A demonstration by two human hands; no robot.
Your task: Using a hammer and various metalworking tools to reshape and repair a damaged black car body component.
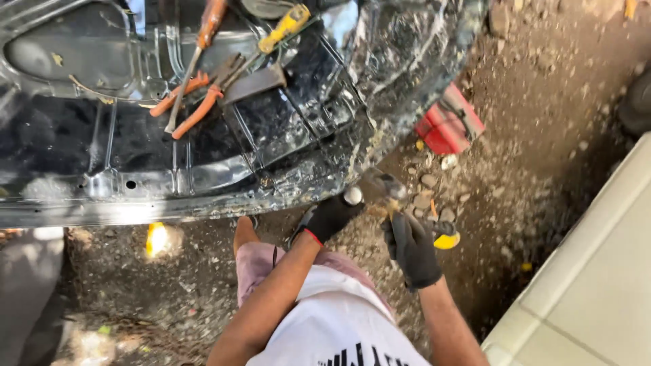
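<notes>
Gravel underfoot — hammer [390,196] in right grip [412,247] — beside panel [203,129].

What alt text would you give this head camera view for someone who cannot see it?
A person's two black-gloved hands work at the corner of a dented black sheet-metal car panel: the left hand is at its edge, and the right hand grips a yellow-ended tool. Orange-handled pliers and a yellow-handled screwdriver lie on the panel, above stony dirt ground.

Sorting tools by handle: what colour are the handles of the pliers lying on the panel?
Orange, clearest in the head view: pliers.
</notes>
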